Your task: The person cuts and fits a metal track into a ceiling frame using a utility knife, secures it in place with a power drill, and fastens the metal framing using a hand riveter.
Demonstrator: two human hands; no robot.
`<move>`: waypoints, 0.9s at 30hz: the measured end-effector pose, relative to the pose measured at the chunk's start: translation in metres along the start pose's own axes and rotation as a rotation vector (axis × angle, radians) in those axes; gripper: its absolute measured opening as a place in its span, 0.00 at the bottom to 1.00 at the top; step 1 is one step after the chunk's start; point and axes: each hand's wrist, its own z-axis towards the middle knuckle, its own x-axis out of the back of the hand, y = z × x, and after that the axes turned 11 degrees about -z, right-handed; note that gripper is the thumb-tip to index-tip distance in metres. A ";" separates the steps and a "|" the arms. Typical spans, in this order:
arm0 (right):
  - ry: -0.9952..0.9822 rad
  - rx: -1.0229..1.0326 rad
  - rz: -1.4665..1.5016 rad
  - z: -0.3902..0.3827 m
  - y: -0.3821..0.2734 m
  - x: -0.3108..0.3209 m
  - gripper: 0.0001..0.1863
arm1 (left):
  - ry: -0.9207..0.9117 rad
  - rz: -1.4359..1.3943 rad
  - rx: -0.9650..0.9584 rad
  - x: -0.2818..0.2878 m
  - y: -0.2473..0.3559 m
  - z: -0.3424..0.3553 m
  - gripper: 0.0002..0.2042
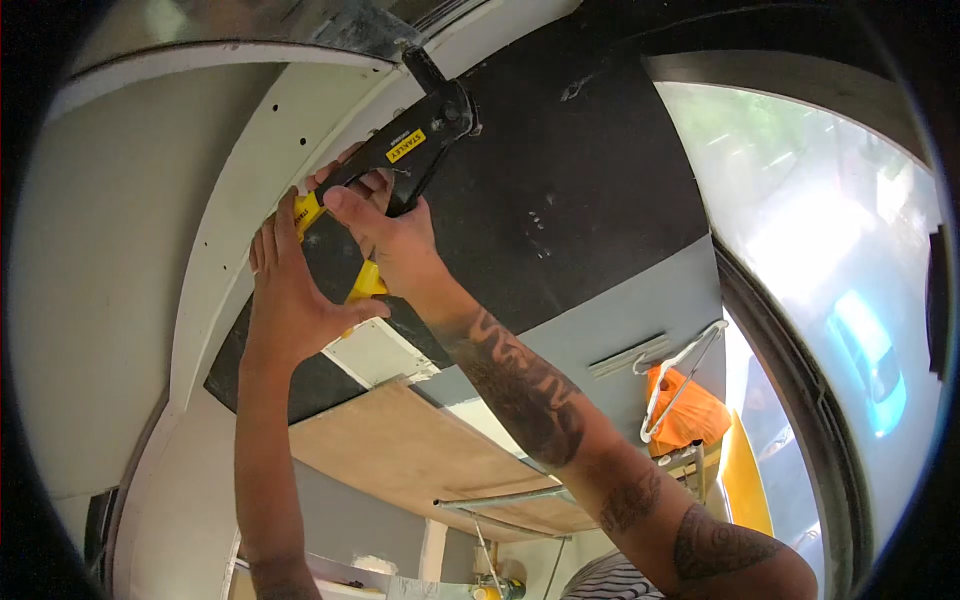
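A black hand riveter (408, 148) with yellow grips is raised overhead, its nose up against the edge of a pale strip with small holes (290, 120). My right hand (400, 245) is wrapped round the tool's handles, thumb lying along the upper one. Lower down, my left hand (285, 300) spans the yellow grip ends, fingers over one and thumb by the other. Its fingertips lie close to the pale strip. Part of the handles is hidden behind both hands.
A dark panel (580, 200) spreads behind the tool, with a brown board (400, 450) below it. At right, an orange bag (690, 405) and a white hanger (655, 400) hang beside a bright curved window (810, 230). A metal bar (500, 500) crosses low in view.
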 end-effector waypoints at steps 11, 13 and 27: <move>0.312 -0.100 -0.069 0.002 0.016 -0.041 0.19 | -0.046 -0.065 0.000 0.007 -0.035 -0.028 0.40; 0.474 -0.142 -0.147 -0.004 0.004 -0.027 0.19 | -0.062 -0.139 -0.018 -0.009 -0.019 -0.024 0.39; 0.175 -0.626 -1.727 -0.434 -0.225 0.098 0.32 | -1.601 -1.433 0.259 -0.056 0.198 -0.128 0.12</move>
